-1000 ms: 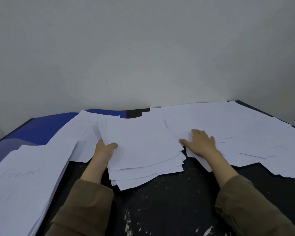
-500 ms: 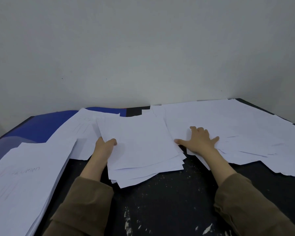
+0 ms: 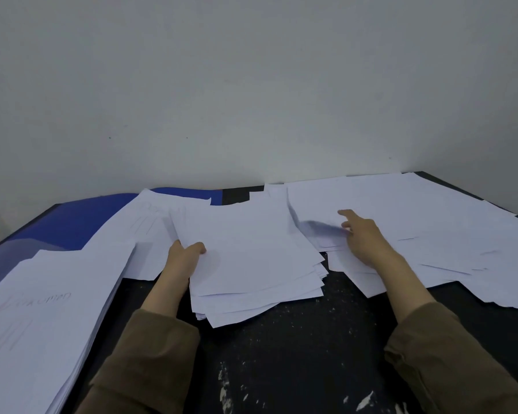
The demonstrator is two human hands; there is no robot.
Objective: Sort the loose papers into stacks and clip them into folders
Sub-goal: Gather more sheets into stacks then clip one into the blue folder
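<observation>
Black and paint-flecked, the worktop [image 3: 296, 354] meets a plain pale wall [image 3: 251, 85] at its far edge. Loose papers [image 3: 431, 222] spread in an overlapping layer across the far right of the worktop. A tall squared stack [image 3: 42, 318] with faint handwriting on its top sheet sits at the near left edge. A blue folder [image 3: 72, 222] lies at the far left, partly covered by further sheets [image 3: 138, 222]. A fanned bundle [image 3: 251, 258] occupies the centre, its lower corners splayed. The left hand [image 3: 186, 258] holds the bundle at its left edge: the grip is clamped, thumb on the top sheet, fingers hidden underneath. The right hand [image 3: 362, 237] rests on the loose papers just right of the bundle, its grip apart, fingers extended and touching a sheet. Both arms wear olive-brown sleeves [image 3: 449, 363].
</observation>
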